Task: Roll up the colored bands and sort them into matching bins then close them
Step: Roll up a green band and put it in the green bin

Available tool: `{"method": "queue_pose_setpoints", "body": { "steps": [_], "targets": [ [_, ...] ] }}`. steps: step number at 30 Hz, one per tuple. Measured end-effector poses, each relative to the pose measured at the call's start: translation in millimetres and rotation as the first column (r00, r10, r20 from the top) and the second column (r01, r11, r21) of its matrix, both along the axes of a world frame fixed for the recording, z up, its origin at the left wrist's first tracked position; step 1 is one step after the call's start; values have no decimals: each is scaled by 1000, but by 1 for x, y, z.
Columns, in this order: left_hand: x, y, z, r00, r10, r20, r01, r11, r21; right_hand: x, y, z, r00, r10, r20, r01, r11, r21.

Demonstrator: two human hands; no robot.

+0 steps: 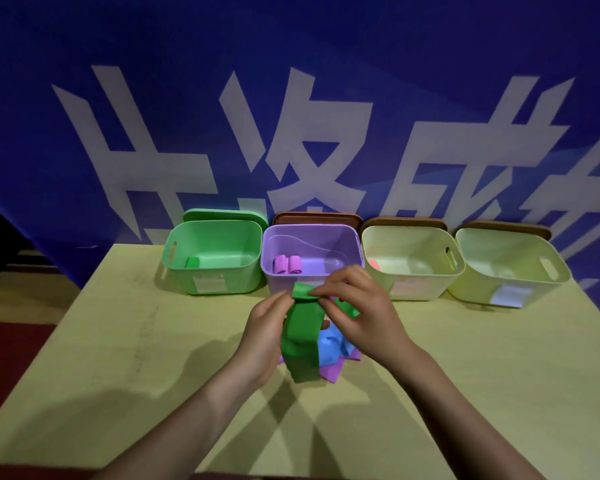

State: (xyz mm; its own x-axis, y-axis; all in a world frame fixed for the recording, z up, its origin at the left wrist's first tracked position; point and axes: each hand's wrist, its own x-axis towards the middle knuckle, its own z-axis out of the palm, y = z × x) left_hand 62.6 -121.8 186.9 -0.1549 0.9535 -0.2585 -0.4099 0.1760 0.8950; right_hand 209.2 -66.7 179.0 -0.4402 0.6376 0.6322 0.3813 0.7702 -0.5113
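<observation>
Above the table (118, 341), both hands — left (265, 336), right (361, 313) — pinch the green band's (300, 336) rolled top edge; it looks light, limp, stretchy — best gripped at the roll's ends.

Four bins (409, 261) stand side by side behind the bands (300, 337).

Blue band (333, 344) mostly hidden behind green band (300, 336); bin labels (207, 283) unreadable.
</observation>
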Motion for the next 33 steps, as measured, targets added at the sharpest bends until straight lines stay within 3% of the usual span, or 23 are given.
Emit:
{"method": "queue_pose_setpoints", "body": {
  "steps": [6, 10, 13, 15, 18, 28, 33],
  "targets": [
    [43, 7, -5, 998, 57, -34, -59, 996, -72, 46, 11, 1, 995, -1, 98, -2, 999, 36],
    [67, 9, -16, 990, 49, -131, -50, 999, -1, 73, 12, -2, 989, 38, 143, -42, 999, 22],
    [86, 10, -21, 990, 39, -134, -36, 999, 21, 91, 10, 0, 999, 44, -31, -51, 960, -274],
    [97, 13, -22, 988, 39, -150, -35, 999, 28, 101, 12, 3, 975, -56, -217, -65, 855, -515],
    [109, 20, -22, 980, 72, -185, -63, 997, 52, 114, 17, 2, 964, -104, -244, -83, 754, -651],
    [146, 45, -41, 926, 21, -376, 10, 997, 80, 142, 37, -12, 979, -204, -7, 145, 721, -677],
    [154, 65, -44, 938, -8, -345, 55, 990, 127, 159, 48, -6, 985, -161, -66, 63, 683, -728]
  ]
}}
